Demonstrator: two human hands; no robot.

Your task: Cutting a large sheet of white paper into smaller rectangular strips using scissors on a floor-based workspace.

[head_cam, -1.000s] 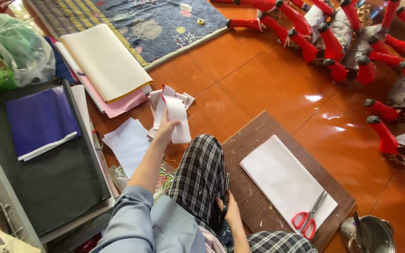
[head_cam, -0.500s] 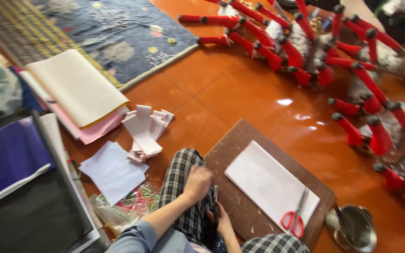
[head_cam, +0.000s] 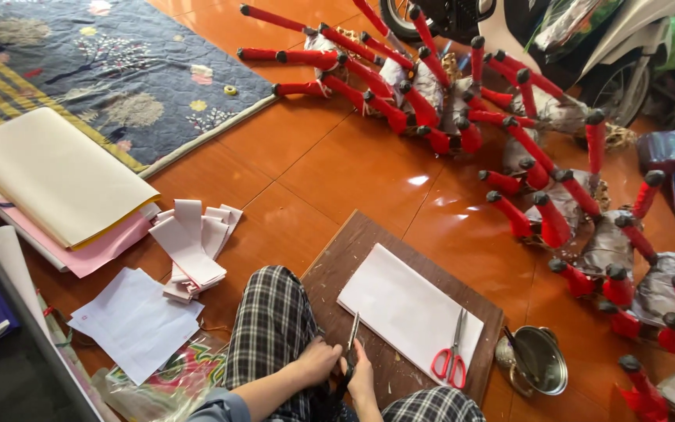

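Observation:
I sit on the floor in checked trousers (head_cam: 271, 328). My left hand (head_cam: 318, 361) and my right hand (head_cam: 361, 377) meet at the near edge of a brown wooden board (head_cam: 369, 242). Between them they grip a thin metal blade (head_cam: 351, 334) that points away from me; its dark lower end is hidden by my fingers. A stack of white paper (head_cam: 404, 305) lies on the board, with red-handled scissors (head_cam: 451, 359) resting on its near right corner.
A pile of folded white and pink strips (head_cam: 193, 246) and loose white sheets (head_cam: 134, 320) lie to my left, beyond them a cream paper stack (head_cam: 48, 172) and a rug (head_cam: 119, 70). A metal pot (head_cam: 537, 359) stands right of the board. Many red-tipped sticks (head_cam: 509, 141) cover the floor.
My left hand has left the folded strips and come back to my lap, joining the right hand on the blade. The view has shifted right and forward.

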